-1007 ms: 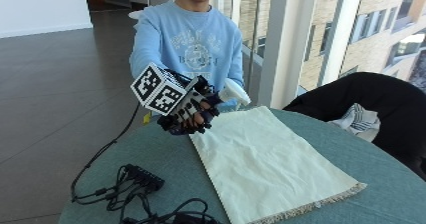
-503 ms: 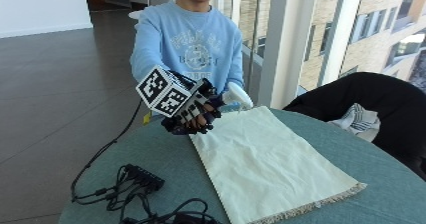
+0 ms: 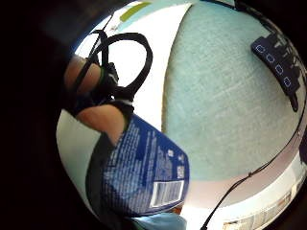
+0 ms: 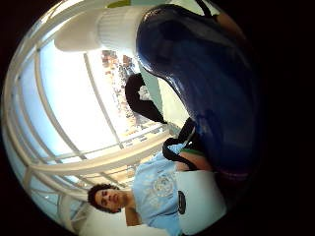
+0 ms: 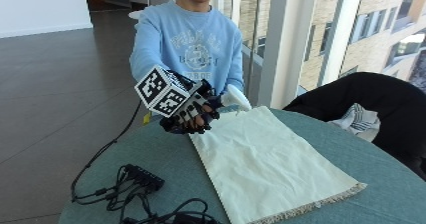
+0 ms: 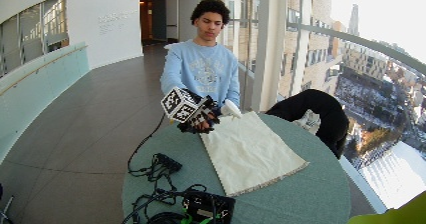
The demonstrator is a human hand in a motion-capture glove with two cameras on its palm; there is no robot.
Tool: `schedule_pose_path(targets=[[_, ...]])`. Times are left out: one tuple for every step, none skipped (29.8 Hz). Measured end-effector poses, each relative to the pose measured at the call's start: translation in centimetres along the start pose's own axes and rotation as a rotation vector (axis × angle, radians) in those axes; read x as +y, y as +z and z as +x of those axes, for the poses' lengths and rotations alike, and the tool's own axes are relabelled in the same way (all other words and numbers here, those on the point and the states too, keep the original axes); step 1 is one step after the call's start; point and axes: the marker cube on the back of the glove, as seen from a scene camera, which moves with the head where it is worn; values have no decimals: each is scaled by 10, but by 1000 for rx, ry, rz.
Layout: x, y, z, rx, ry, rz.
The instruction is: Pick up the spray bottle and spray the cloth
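Little has moved in the last second: the black-gloved right hand (image 5: pixel 190 115) remains lifted over the near corner of the cloth, its fingers still curled round the one dark blue plastic spray bottle with a white ribbed nozzle head (image 5: pixel 234 97). That bottle is held off the table, its white head pointing out over the cloth's far edge. Up close, the thumb-side palm view shows the blue body (image 4: pixel 206 93) filling the space beside the palm, and the little-finger view shows its printed back label (image 3: pixel 146 172).

One cream rectangular cloth with a fringed end (image 5: pixel 266 161) lies flat on the round teal table (image 5: pixel 379 181), directly below and beside the hand. Away from the cloth, on the table's edge past the hand, sits one black multi-port hub with tangled black cables (image 5: pixel 143 179). Beyond the cloth's far side, one dark jacket (image 5: pixel 366 101) is draped over a chair.
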Motion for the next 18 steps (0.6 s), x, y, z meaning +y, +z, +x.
schedule_pose_path(targets=[[0, 0, 0, 1, 1, 1], [-1, 0, -1, 2, 1, 2], [-1, 0, -1, 4, 1, 3], [-1, 0, -2, 5, 1, 3], [-1, 0, -2, 6, 1, 3], [-1, 0, -3, 6, 2, 3], [-1, 0, -3, 7, 3, 3], [-1, 0, -3, 8, 5, 2], [-1, 0, -3, 9, 6, 0], [-1, 0, -3, 10, 7, -2], [-1, 0, -4, 11, 7, -4], [-1, 0, -4, 12, 7, -5], [-1, 0, -3, 14, 7, -6], [-1, 0, -3, 16, 7, -6], [-1, 0, -3, 16, 7, -6], [-1, 1, -3, 16, 8, -5], [-1, 1, -3, 15, 9, -4], [-1, 1, -3, 14, 10, -3]])
